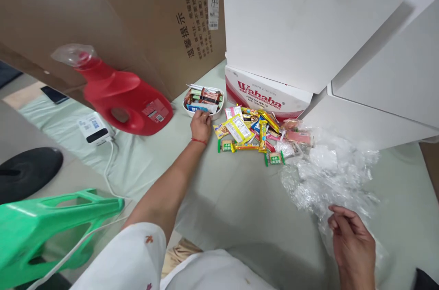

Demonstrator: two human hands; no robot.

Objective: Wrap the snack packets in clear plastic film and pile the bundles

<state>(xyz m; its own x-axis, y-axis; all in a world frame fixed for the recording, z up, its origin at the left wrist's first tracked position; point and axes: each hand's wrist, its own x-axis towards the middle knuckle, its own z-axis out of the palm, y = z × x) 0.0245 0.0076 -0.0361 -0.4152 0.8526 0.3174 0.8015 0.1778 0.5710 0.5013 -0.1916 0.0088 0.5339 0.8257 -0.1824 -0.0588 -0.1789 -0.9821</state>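
White tub (218, 113) heaped w/ wrapped snacks (210, 96) could tip or spill pkts if L hand (201, 126) presses its near rim, & R hand (353, 239), half-open w/ nothing visible in it, could snag the bubble wrap (329, 162) beside it & drag it off the table's (240, 198) front edge. L hand's fingers curl at the tub's near side by a blue-and-white packet (202, 108); can't tell if they grip either. Tub sits nr the table's back edge, btwn red detergent jug (132, 93) & Wahaha carton (264, 95), opening up, long axis approx. L–R, i.e. roughly parallel to front edge.
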